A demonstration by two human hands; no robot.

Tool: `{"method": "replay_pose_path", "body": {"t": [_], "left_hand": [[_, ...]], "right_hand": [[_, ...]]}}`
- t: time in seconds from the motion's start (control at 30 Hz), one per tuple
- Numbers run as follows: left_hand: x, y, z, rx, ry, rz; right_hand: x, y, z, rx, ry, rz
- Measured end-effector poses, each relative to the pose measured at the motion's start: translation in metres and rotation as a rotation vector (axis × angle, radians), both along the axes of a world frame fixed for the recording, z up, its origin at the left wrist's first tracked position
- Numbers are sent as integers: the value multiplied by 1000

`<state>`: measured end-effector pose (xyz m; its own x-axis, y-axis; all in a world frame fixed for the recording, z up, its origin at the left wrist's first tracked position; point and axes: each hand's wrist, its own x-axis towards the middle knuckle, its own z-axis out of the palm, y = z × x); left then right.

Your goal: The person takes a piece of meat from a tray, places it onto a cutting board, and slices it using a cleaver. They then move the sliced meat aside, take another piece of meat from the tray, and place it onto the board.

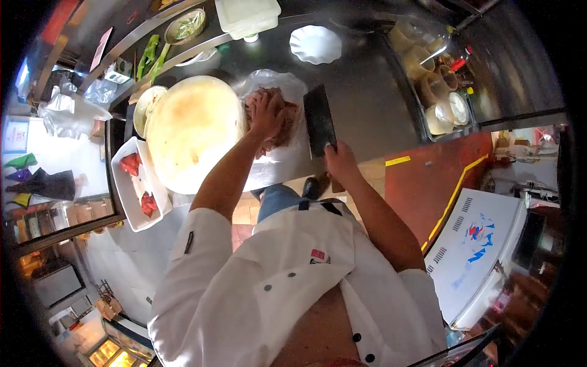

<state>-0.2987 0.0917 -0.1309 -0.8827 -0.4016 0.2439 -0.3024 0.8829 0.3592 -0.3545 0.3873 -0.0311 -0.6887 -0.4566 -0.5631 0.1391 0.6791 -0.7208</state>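
Observation:
My left hand [267, 117] is on a lump of brownish-red meat [287, 127], its fingers curled over the top of it. The meat lies on a clear plastic bag [287, 82] spread on the counter. In my right hand [340, 161] is the handle of a cleaver [319, 119]. The dark, broad blade points away from me, just right of the bag and apart from the meat. Left of the bag is a thick round chopping board [195, 131], brightly lit, with its top bare.
A white tray [120, 183] with red pieces stands left of the board. At the back are a scalloped white plate [315, 44], a white container [247, 15] and a bowl of cut greens [185, 26]. Several seasoning tubs [439, 119] and a red-capped bottle [461, 59] stand at right.

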Motion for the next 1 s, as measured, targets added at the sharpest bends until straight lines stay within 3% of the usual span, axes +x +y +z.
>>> {"method": "replay_pose_path", "body": {"t": [0.07, 0.17, 0.33, 0.4, 0.5, 0.67, 0.77, 0.8, 0.9, 1.0], "left_hand": [[6, -3, 20, 171, 169, -67], [37, -3, 42, 419, 381, -30], [100, 4, 113, 337, 240, 180], [134, 2, 133, 294, 289, 222], [210, -23, 119, 232, 352, 329], [340, -48, 132, 268, 241, 597], [413, -80, 112, 286, 252, 693], [437, -94, 107, 147, 221, 672], [508, -143, 88, 171, 262, 757], [567, -186, 81, 175, -202, 953]], "right_hand": [[-4, 1, -20, -19, 22, 14], [-5, -11, 14, -24, -6, 46], [-5, -30, 17, -83, 80, 140], [-2, -44, 7, -153, 382, 20], [-11, -61, 7, -301, -16, -29], [-16, -73, 30, -343, -176, 48], [-1, -92, 62, -295, -69, 63], [8, -95, 71, -262, 51, 68], [31, -108, 46, -235, 107, 132], [85, -144, 61, -212, 19, 149]]}}
